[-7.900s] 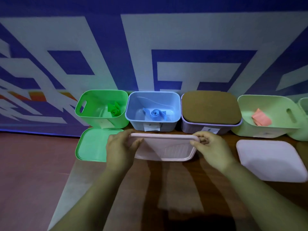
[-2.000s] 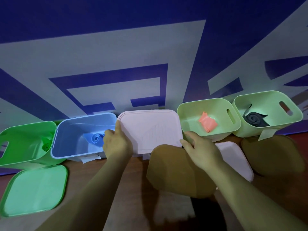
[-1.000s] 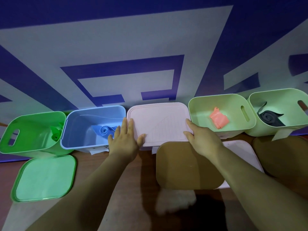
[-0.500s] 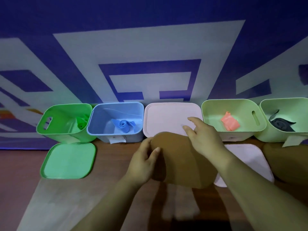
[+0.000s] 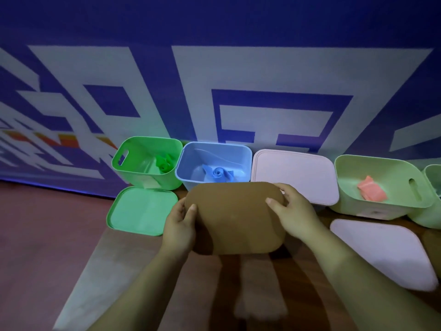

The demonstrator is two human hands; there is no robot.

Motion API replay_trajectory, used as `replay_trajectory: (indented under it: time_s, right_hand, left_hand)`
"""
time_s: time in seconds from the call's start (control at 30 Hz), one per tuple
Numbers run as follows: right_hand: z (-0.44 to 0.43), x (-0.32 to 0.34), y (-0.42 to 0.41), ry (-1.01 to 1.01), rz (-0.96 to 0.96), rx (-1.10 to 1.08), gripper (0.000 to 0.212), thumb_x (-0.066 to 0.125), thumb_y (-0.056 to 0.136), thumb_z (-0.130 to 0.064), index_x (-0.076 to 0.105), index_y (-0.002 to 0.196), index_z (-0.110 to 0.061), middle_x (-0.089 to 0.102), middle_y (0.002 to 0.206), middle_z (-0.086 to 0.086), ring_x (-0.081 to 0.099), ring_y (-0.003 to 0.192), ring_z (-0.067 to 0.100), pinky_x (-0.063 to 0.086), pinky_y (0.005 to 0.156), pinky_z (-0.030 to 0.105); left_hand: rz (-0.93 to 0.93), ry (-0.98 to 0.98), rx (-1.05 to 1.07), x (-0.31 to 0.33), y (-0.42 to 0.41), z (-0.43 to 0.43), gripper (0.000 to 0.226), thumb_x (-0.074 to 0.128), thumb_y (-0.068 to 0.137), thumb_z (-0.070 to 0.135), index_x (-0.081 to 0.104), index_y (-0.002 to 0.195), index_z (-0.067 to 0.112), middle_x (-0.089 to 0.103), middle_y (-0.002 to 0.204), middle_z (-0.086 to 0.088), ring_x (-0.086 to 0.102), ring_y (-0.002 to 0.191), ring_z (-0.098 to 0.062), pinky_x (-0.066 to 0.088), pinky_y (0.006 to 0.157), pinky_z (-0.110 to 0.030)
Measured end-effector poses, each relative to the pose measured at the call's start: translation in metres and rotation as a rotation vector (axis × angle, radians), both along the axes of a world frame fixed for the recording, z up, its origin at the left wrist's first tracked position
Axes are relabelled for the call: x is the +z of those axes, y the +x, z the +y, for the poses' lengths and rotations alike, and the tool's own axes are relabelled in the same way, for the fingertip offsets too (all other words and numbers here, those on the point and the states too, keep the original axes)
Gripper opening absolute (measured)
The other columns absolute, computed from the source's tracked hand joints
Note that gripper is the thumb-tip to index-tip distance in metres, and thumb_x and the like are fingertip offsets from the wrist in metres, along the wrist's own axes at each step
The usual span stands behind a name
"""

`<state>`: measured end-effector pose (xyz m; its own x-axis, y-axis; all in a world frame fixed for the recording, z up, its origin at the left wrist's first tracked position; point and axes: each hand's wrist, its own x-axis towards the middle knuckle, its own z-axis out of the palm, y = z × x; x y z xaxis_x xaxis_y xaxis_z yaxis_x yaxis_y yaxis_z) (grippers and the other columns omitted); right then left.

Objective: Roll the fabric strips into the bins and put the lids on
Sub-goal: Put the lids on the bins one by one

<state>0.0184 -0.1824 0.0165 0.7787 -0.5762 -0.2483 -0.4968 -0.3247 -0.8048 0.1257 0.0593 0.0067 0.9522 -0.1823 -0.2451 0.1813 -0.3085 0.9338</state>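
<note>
I hold a brown lid (image 5: 236,216) level above the table, just in front of the blue bin (image 5: 214,149). My left hand (image 5: 179,225) grips its left edge and my right hand (image 5: 293,213) grips its right edge. A rolled blue strip (image 5: 218,172) lies in the blue bin. The green bin (image 5: 145,142) to the left holds a green roll (image 5: 163,163). A pink lid (image 5: 296,173) covers the middle bin. The pale green bin (image 5: 381,163) to the right holds a folded salmon strip (image 5: 371,192).
A green lid (image 5: 140,211) lies on the wooden table in front of the green bin. A white lid (image 5: 386,254) lies at the right. Another pale green bin (image 5: 433,173) shows at the right edge. A blue and white patterned wall stands right behind the bins.
Both hands left the pink lid, now seated on the middle bin. They took hold of the brown lid and carried it left, toward the blue bin.
</note>
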Motion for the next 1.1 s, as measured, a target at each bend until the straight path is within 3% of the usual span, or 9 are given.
replay_trajectory:
  time_s: [0.13,0.33,0.43,0.57,0.67,0.77,0.87,1.0,1.1]
  right_hand:
    - [0.032,-0.003,0.02,0.11,-0.053,-0.043,0.037,0.066,0.091,-0.028,0.056,0.126,-0.033,0.067,0.107,-0.014,0.064,0.096,0.002,0.044,0.072,0.012]
    - [0.071,-0.022,0.039,0.192,-0.068,-0.088,0.028,0.067,0.09,-0.028,0.06,0.116,-0.033,0.074,0.093,0.001,0.071,0.088,0.017,0.056,0.086,0.042]
    - [0.083,-0.033,0.039,0.307,-0.112,-0.14,0.038,0.065,0.092,-0.02,0.057,0.128,-0.029,0.076,0.098,-0.001,0.073,0.091,0.014,0.057,0.09,0.044]
    - [0.096,-0.041,0.04,0.345,-0.13,-0.222,0.041,0.065,0.093,-0.017,0.054,0.132,-0.022,0.077,0.093,0.0,0.074,0.086,0.016,0.059,0.084,0.041]
    - [0.1,-0.045,0.041,0.344,-0.135,-0.246,0.04,0.066,0.093,-0.016,0.055,0.131,-0.021,0.077,0.091,0.0,0.074,0.083,0.014,0.058,0.077,0.036]
    - [0.102,-0.054,0.038,0.365,-0.113,-0.24,0.038,0.066,0.092,-0.015,0.055,0.128,-0.018,0.077,0.091,0.001,0.074,0.083,0.015,0.058,0.075,0.035]
    - [0.102,-0.063,0.04,0.421,-0.098,-0.207,0.034,0.065,0.093,-0.013,0.056,0.125,-0.018,0.077,0.091,0.003,0.074,0.084,0.019,0.059,0.077,0.04]
    - [0.109,-0.081,0.041,0.463,-0.056,-0.227,0.033,0.063,0.094,-0.012,0.054,0.124,-0.024,0.076,0.094,0.003,0.074,0.086,0.019,0.058,0.076,0.037]
    - [0.113,-0.102,0.034,0.427,0.037,-0.248,0.038,0.064,0.094,-0.018,0.052,0.128,-0.03,0.073,0.102,0.0,0.072,0.09,0.018,0.059,0.083,0.042]
  left_hand:
    - [0.021,-0.03,0.046,0.004,0.023,0.029,0.022,0.053,0.101,0.02,0.065,0.118,0.019,0.073,0.106,0.003,0.068,0.099,-0.016,0.052,0.087,-0.037]
    - [0.052,-0.042,0.046,0.0,0.058,0.064,0.018,0.054,0.1,0.021,0.065,0.114,0.023,0.07,0.096,0.011,0.066,0.088,-0.006,0.049,0.07,-0.027]
    - [0.079,-0.036,0.022,-0.005,0.067,0.072,0.015,0.055,0.1,0.018,0.064,0.11,0.024,0.071,0.094,0.009,0.065,0.08,0.0,0.049,0.066,-0.019]
    - [0.106,-0.039,0.003,-0.014,0.074,0.079,0.019,0.054,0.099,0.014,0.065,0.111,0.025,0.071,0.096,0.006,0.063,0.078,0.002,0.049,0.065,-0.015]
    - [0.119,-0.029,-0.002,-0.022,0.072,0.082,0.024,0.052,0.099,0.012,0.062,0.109,0.031,0.065,0.091,0.016,0.059,0.08,0.006,0.046,0.06,-0.009]
    - [0.164,0.007,-0.008,-0.029,0.061,0.089,0.026,0.051,0.1,0.012,0.064,0.109,0.033,0.065,0.09,0.019,0.058,0.082,0.004,0.048,0.069,-0.017]
    - [0.184,0.068,-0.012,-0.037,0.058,0.101,0.023,0.052,0.101,0.019,0.064,0.114,0.033,0.069,0.099,0.008,0.06,0.088,0.0,0.052,0.079,-0.028]
    - [0.234,0.196,-0.042,-0.059,0.066,0.122,0.033,0.057,0.099,0.026,0.059,0.13,0.017,0.069,0.105,-0.006,0.065,0.084,-0.016,0.05,0.071,-0.03]
    - [0.307,0.263,-0.125,-0.079,0.071,0.129,0.024,0.058,0.098,0.018,0.06,0.122,0.012,0.07,0.091,-0.007,0.065,0.073,-0.02,0.051,0.064,-0.029]
